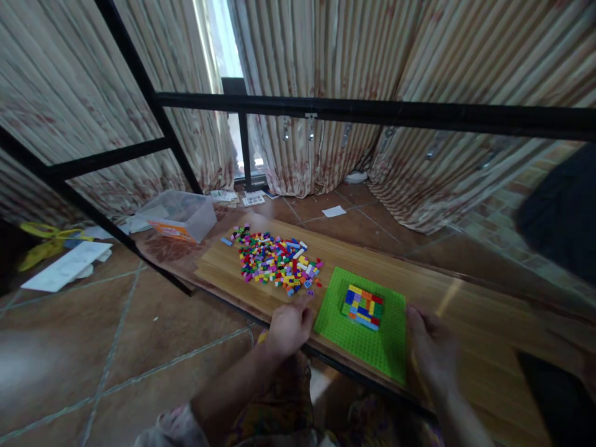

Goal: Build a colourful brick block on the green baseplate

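A green studded baseplate (395,344) lies on the wooden board, with a small block of multicoloured toy bricks (363,307) built up near its middle. My left hand (289,328) is at the plate's left side, by the near edge of a heap of loose toy bricks (274,257). Its fingers are curled, the fingertips close to a purple brick (310,293); what they hold, if anything, is too small to make out. My right hand (434,344), slightly blurred, has its bent fingers and thumb at the plate's right edge, gripping it near the far right corner.
A clear plastic tub (184,214) with an orange label stands at the board's far left end. At the right end lies a dark flat object (556,397). A black metal frame (326,105) crosses before the curtains. White pieces (67,266) lie on the tiled floor.
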`<state>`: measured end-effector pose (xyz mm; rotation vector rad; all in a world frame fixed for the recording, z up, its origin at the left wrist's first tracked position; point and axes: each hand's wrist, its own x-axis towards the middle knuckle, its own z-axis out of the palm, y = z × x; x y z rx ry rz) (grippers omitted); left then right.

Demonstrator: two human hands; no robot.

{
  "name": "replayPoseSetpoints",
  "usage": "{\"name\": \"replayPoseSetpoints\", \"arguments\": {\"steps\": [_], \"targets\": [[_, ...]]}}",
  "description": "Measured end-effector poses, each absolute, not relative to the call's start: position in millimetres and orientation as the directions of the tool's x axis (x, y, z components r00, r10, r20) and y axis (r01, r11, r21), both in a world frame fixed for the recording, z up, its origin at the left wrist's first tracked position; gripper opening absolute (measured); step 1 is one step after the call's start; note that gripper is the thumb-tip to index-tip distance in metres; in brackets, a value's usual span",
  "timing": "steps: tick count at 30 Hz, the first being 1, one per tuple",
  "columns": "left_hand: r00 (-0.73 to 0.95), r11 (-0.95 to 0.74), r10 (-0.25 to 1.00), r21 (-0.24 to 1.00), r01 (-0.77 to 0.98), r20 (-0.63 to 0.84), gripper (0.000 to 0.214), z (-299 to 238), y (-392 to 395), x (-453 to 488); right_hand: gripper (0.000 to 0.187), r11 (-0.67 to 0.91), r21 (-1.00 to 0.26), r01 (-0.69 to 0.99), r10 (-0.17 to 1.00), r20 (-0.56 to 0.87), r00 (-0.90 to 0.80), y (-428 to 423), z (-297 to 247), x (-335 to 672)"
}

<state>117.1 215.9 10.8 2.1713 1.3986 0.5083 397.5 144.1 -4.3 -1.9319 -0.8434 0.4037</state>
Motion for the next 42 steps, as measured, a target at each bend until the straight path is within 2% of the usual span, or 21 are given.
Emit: {"name": "replayPoseSetpoints", "arguments": {"steps": [3,6,10,15,21,25,27,36,42], "targets": [[0.264,-0.243,0.963,0.609,0.755,0.056,0.03,4.4,227.8,90.0,0.049,-0.412,-0.759,0.504,0.675,0.117,0.728,130.1,-3.0,415.7],[0.189,-0.207,0.977,0.627,0.751,0.097,0.025,0.9,235.3,74.6,0.049,-0.533,-0.636,0.559,0.668,0.089,0.739,119.8,-16.2,429.1],[0.158,-0.212,0.977,0.631,0.747,0.142,0.024,0.1,242.9,68.3,0.044,-0.505,-0.587,0.632,0.692,0.162,0.703,113.7,-39.8,431.6],[0.092,-0.172,0.983,0.619,0.766,0.159,0.024,0.8,255.9,67.3,0.047,-0.475,-0.475,0.741,0.747,0.228,0.625,115.2,-47.3,425.7],[0.23,-0.317,0.946,0.488,0.814,0.23,0.024,15.2,287.3,91.4,0.045,-0.422,-0.465,0.778,0.747,0.309,0.589,116.5,-45.6,422.1],[0.321,-0.355,0.934,0.309,0.882,0.156,0.025,26.6,311.7,119.3,0.045,-0.406,-0.496,0.768,0.741,0.313,0.594,116.8,-44.7,420.3],[0.346,-0.364,0.931,0.262,0.894,0.114,0.023,28.5,320.5,130.2,0.045,-0.404,-0.517,0.754,0.736,0.306,0.604,117.5,-43.7,419.1],[0.356,-0.355,0.933,0.248,0.901,0.042,0.03,27.1,336.2,147.2,0.042,-0.357,-0.577,0.734,0.714,0.338,0.613,121.3,-38.8,413.4],[0.365,-0.349,0.931,0.344,0.872,0.018,0.028,32.1,336.1,144.4,0.04,-0.337,-0.574,0.746,0.713,0.362,0.6,120.9,-40.5,414.1]]}}
